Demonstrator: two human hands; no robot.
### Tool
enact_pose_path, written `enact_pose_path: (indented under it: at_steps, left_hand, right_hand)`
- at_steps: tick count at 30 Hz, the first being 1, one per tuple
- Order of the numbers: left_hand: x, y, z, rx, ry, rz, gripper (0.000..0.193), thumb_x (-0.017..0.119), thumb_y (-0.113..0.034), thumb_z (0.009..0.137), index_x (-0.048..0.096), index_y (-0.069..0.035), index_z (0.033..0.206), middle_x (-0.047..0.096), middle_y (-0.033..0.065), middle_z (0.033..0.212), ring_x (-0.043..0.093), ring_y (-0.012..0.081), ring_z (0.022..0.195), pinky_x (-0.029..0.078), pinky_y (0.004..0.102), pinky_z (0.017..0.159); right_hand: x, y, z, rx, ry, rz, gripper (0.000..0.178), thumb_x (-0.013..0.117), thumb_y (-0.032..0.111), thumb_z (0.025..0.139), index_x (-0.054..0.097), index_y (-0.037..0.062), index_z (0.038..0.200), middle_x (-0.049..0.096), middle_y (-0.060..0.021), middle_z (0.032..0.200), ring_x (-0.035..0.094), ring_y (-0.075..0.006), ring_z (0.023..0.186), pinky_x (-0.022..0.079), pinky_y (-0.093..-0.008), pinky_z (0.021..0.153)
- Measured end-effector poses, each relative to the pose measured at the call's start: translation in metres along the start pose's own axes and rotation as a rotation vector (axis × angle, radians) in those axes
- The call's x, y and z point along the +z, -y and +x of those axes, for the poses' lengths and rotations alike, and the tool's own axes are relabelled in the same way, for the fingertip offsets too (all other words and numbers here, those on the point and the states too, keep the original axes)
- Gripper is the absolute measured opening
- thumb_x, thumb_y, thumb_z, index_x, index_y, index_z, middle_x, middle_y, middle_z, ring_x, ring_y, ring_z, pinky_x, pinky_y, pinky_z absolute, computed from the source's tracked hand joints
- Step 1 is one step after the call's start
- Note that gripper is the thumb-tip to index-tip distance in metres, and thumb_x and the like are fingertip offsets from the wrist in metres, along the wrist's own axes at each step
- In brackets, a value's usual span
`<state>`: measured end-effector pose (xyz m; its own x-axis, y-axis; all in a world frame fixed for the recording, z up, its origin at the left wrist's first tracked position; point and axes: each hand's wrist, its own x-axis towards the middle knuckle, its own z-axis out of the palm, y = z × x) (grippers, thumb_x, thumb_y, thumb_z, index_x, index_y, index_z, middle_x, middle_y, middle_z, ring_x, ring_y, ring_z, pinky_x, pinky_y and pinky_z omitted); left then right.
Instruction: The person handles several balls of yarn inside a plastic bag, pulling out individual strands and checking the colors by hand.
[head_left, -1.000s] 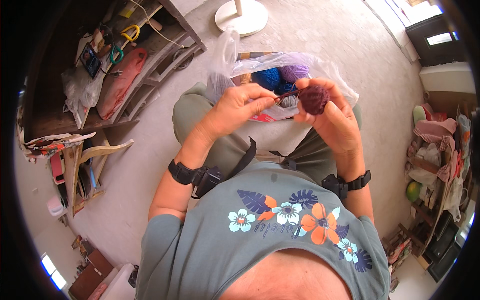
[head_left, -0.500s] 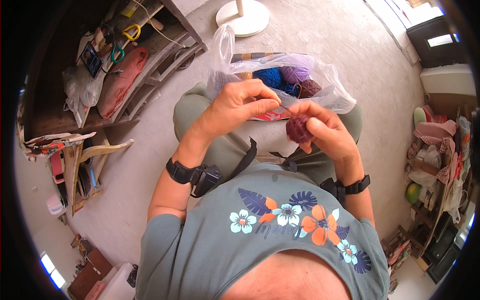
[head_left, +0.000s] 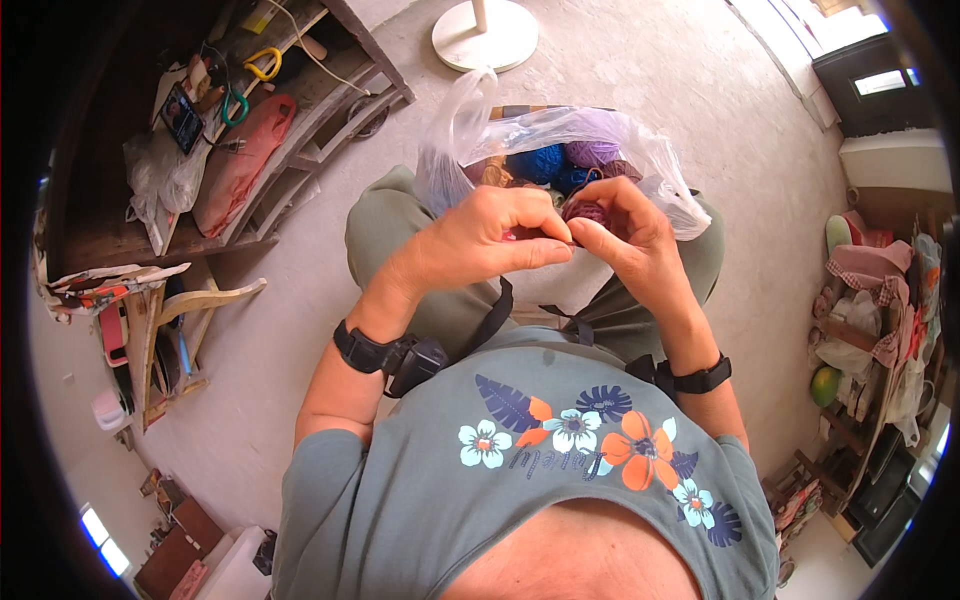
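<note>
Maroon ball (head_left: 587,213): partly hidden behind the right fingers, in front of the bag's mouth and just beyond the fingertips.
Weight: likely light, easy to carry in one hand.
Feel: wound yarn, so probably soft and springy; a hard squeeze would dent it rather than break it.
Slip: the fuzzy-looking surface should grip skin well, though a loosely wound outer layer could slide off or tangle.
Where to hold: around its round sides with curled fingers, leaving the thumb free; the strand is best taken near its end between thumb and forefinger, since a thin yarn may fray or snag if tugged.
Left hand (head_left: 470,235): thumb and forefinger tips meet, pinching what looks like a bit of dark strand; it is too small to tell for sure. The ball lies to the right of these tips.
Right hand (head_left: 642,240): fingers curl round the far side of the ball, thumb stretched toward the left fingertips, nearly touching them.
Bag (head_left: 443,172): clear plastic, its mouth spread just past the hands.
Inside it: a blue ball (head_left: 535,162), a purple ball (head_left: 592,152) and a brown ball (head_left: 622,171), the last just beyond the right fingers.
</note>
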<state>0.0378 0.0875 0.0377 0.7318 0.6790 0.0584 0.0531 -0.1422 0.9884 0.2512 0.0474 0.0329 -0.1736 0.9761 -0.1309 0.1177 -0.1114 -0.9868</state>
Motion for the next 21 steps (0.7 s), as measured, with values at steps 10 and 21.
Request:
enact_pose_path:
  at_steps: [10,21]
  left_hand:
    - [-0.005,0.022,-0.009,-0.014,-0.204,-0.184,0.012,0.064,-0.01,0.092,0.071,-0.001,0.098,0.063,0.0033,0.088,0.061,0.0108,0.079,0.049,0.0249,0.07]
    - [0.006,0.018,0.004,0.171,-0.004,0.107,0.02,0.064,-0.016,0.092,0.068,0.0,0.104,0.066,0.0126,0.09,0.062,0.0235,0.085,0.048,0.0332,0.078]
  right_hand:
    - [-0.013,0.021,-0.012,0.133,0.24,0.576,0.039,0.053,0.02,0.097,0.049,0.0017,0.131,0.062,-0.0102,0.104,0.061,-0.0166,0.09,0.052,-0.0307,0.072]
    - [-0.012,0.021,0.004,-0.16,-0.237,0.08,0.032,0.063,0.003,0.086,0.049,0.0009,0.115,0.06,-0.0074,0.094,0.056,-0.0112,0.078,0.046,-0.0247,0.07]
